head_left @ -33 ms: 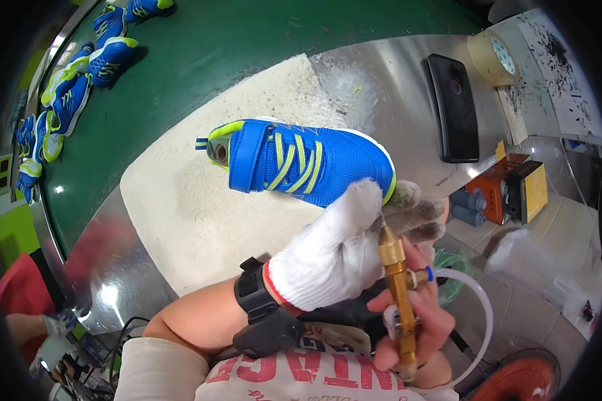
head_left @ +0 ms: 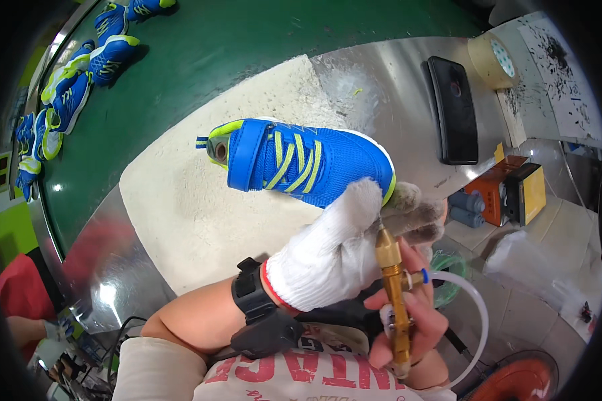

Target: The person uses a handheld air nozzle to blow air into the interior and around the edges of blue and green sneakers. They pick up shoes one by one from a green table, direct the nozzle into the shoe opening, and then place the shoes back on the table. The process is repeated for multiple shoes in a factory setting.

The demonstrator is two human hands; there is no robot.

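Observation:
My left hand, in a white knit glove with dirty fingertips, grips a blue sneaker by its toe. The sneaker lies on its side with the heel to the left. It has yellow-green laces, a blue strap and a white sole edge. My bare right hand is closed around a brass pen-shaped tool with a thin needle tip. A pale hose joins its side at a blue fitting. The needle points up at the shoe's toe edge beside my gloved fingers; whether it touches is hidden.
Under the shoe is a whitish, crusted sheet on a metal table. Several blue sneakers line the far left of a green surface. A black phone and a tape roll lie at right. Another person's arm shows lower left.
The brass tool and my right hand have shifted very slightly left. My left hand and the sneaker stay nearly the same.

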